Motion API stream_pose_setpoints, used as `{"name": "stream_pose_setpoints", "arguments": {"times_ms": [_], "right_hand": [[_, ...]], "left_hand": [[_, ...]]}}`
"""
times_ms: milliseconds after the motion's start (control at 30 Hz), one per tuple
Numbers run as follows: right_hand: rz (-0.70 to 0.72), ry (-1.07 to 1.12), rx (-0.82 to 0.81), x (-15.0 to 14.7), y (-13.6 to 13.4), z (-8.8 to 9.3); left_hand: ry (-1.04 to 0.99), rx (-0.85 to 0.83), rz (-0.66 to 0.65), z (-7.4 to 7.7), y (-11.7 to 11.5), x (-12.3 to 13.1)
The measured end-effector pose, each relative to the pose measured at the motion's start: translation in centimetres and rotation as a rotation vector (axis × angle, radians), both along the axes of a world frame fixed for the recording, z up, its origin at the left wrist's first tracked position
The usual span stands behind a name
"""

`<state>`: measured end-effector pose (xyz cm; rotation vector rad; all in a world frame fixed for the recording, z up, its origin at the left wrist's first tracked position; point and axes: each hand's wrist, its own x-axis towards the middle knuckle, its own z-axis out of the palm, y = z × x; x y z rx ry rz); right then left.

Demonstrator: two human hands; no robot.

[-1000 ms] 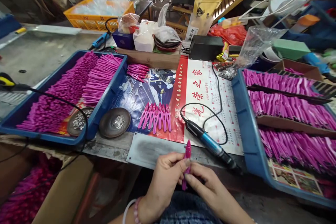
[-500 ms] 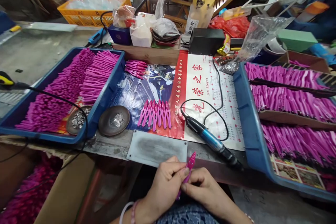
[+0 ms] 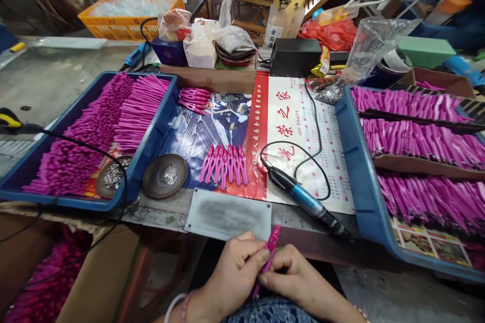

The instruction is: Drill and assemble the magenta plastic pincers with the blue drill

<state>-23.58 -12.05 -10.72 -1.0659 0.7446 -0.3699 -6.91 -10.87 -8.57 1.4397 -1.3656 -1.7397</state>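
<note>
left hand (image 3: 235, 268) and right hand (image 3: 297, 278) both pinched one slim magenta plastic clip (image 3: 270, 248) over the lap, just below the grey metal plate (image 3: 227, 214) (tip tilted up-right). judged best: firm fingertip grip, halves kept aligned.

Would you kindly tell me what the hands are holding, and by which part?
One slim pink plastic piece, pinched about its middle between the fingertips of the left hand and the right hand; its pointed upper end sticks out free.
</note>
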Motion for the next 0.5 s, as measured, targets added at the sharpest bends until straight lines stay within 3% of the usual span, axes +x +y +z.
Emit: {"name": "stream_pose_setpoints", "arguments": {"times_ms": [367, 500], "right_hand": [[0.083, -0.037, 0.098, -0.4, -0.1, -0.3], [0.09, -0.057, 0.191, -0.3, -0.5, -0.5]], "left_hand": [[0.028, 0.009, -0.051, 0.0, -0.1, 1.3], [0.41, 0.38, -0.033, -0.8, -0.9, 1.5]]}}
